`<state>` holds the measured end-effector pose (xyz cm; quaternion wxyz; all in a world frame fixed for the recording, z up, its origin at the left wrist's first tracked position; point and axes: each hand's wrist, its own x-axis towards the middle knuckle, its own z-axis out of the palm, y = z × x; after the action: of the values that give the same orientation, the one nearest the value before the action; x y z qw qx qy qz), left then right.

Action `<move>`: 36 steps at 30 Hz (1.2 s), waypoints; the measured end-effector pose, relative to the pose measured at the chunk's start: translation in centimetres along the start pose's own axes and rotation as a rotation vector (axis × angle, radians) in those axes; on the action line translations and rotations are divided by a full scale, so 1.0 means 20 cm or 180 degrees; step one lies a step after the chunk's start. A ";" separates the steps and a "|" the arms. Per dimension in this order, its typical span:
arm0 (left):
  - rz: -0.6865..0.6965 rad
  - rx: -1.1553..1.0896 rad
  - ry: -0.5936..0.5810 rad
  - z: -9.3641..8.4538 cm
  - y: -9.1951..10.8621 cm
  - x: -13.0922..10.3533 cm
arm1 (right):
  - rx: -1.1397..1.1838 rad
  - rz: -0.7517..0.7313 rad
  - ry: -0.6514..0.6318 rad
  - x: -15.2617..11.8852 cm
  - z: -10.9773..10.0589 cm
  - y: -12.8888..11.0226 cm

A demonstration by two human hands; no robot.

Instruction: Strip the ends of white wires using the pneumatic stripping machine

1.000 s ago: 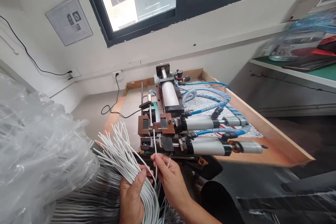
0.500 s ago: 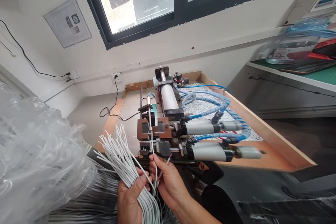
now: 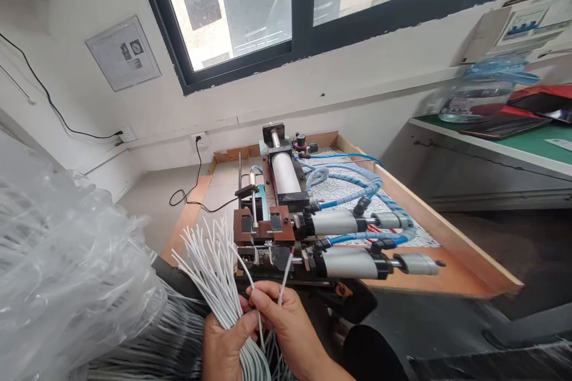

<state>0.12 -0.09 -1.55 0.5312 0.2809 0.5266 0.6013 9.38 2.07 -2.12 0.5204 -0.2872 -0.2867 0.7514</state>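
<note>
My left hand [image 3: 227, 339] is closed around a thick bundle of thin white cables [image 3: 214, 286], their cut ends fanned out upward. Beside it, my right hand [image 3: 286, 321] pinches a single white cable [image 3: 245, 266] between thumb and forefinger, near the bundle. Another white cable with a reddish end [image 3: 287, 271] sticks up between the right hand's fingers. Just beyond both hands stands a pneumatic machine [image 3: 286, 172] with silver cylinders, brown upper blocks [image 3: 280, 223] and dark lower jaws [image 3: 280, 257]. No cable shows between its upper blocks.
A wooden-edged tray [image 3: 473, 262] surrounds the machine, with blue air hoses [image 3: 357, 181] inside. Clear plastic wrapping [image 3: 67, 268] covers more cables [image 3: 152, 333] at left. On the right, a green-topped shelf [image 3: 531, 140] bears a large clear bottle [image 3: 478, 92].
The cable that ran up into the machine's blocks is out of them. My right hand has drawn back to the bundle. The moving upper block is now still, and the view has shifted slightly.
</note>
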 end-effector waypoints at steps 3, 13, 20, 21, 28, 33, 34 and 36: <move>-0.0249 -0.0297 0.0465 -0.02 -0.01 0.00 | -0.0185 -0.0173 0.0516 -0.01 -0.03 0.02; -0.0364 -0.0468 0.0605 -0.05 -0.01 0.01 | -0.0587 -0.0029 0.0801 -0.10 -0.12 0.10; -0.0350 -0.0377 0.0590 -0.04 -0.01 0.01 | -0.0581 -0.0031 0.0776 -0.14 -0.17 0.15; -0.0364 -0.0384 0.0619 -0.04 -0.01 0.01 | -0.0582 0.0006 0.0770 -0.14 -0.17 0.14; -0.0350 -0.0466 0.0633 -0.03 -0.02 0.01 | -0.0482 0.0197 0.0758 -0.12 -0.16 0.12; -0.0189 -0.0392 0.0585 -0.03 -0.02 0.00 | -0.0498 0.0291 0.0852 -0.11 -0.16 0.11; -0.0145 -0.0369 0.0543 -0.04 -0.02 0.00 | -0.0552 0.0271 0.0859 -0.11 -0.16 0.11; -0.0068 -0.0350 0.0473 -0.05 -0.03 0.00 | -0.0725 0.0176 0.0814 -0.11 -0.17 0.12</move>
<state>-0.53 -0.39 -2.42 0.5116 0.2002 0.5337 0.6429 11.05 -0.28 -5.78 0.4958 -0.4452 -0.2935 0.6854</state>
